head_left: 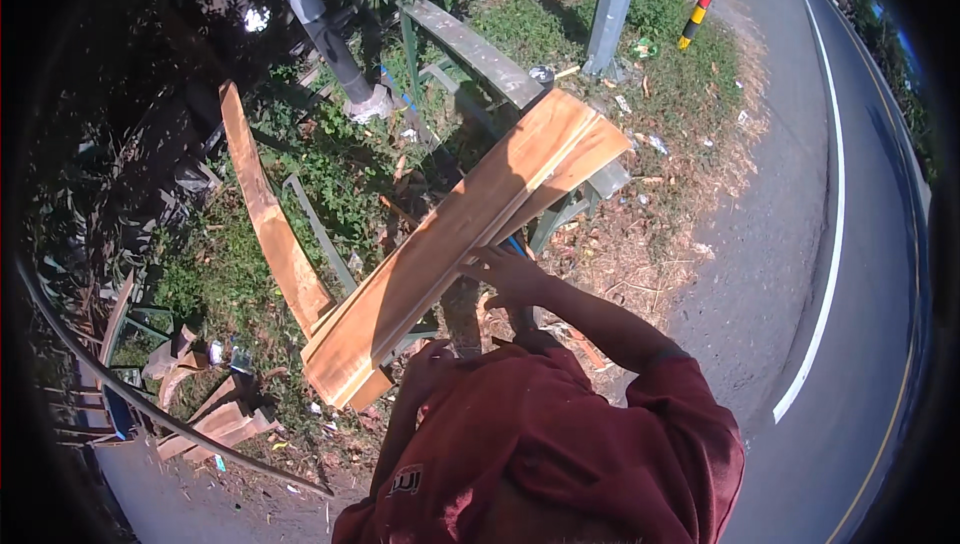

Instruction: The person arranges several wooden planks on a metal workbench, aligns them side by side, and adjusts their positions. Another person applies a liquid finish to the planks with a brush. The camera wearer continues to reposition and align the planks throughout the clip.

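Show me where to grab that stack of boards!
Probably hold the stack of boards by both long edges near its middle, coming from both sides at once. It's long and flat, and the boards fan apart at the far end, so the grip should keep them together.

A stack of long, flat, tan wooden boards (440, 249) lies slantwise, I see, one end toward half past one, the other toward half past seven. The top one is part shaded, part sunlit; lower boards (603, 147) peep out unevenly beneath it at both ends.
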`<state>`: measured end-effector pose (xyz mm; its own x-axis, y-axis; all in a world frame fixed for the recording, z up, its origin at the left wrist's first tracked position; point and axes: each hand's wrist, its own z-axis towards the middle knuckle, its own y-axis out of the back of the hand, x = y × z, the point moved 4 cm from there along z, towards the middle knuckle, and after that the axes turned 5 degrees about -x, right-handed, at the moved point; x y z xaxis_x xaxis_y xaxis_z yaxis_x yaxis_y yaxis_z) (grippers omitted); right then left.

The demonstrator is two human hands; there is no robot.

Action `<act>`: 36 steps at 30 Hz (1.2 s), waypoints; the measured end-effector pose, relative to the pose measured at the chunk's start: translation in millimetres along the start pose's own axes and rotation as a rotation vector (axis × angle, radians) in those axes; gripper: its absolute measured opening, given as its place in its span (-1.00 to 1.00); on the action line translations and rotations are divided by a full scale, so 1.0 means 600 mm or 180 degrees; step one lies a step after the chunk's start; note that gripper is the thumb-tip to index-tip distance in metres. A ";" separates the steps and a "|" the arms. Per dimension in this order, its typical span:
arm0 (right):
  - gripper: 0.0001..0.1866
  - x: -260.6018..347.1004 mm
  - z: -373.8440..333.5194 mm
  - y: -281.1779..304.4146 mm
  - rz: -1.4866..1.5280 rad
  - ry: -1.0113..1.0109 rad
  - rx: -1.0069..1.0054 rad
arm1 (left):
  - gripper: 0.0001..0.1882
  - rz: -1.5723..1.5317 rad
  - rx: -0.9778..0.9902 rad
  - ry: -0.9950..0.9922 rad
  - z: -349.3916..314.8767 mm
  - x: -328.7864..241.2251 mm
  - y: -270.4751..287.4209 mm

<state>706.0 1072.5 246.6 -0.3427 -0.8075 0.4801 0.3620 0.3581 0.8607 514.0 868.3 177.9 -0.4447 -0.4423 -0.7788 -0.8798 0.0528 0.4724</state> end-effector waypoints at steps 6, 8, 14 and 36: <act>0.12 -0.101 0.154 0.038 -0.0920 0.0889 0.0856 | -0.64 -0.1333 -0.0545 0.0839 0.044 -0.031 -0.029; 0.17 -0.139 0.184 0.008 -0.1105 0.1235 0.1066 | -0.61 -0.0423 -0.0804 0.0132 0.066 -0.009 -0.034; 0.25 -0.173 0.242 -0.033 -0.1202 0.1757 0.1317 | -0.53 -0.0033 -0.1084 0.0324 0.078 0.015 -0.054; 0.18 -0.227 0.570 -0.006 -0.1147 0.1441 0.1610 | -0.49 -0.3207 -0.1401 0.1248 0.107 0.047 -0.006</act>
<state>454.9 1341.2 235.9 0.0635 -0.9891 0.1328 -0.1828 0.1193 0.9759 493.6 912.8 127.7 0.5717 -0.3573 -0.7385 -0.6367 -0.7610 -0.1248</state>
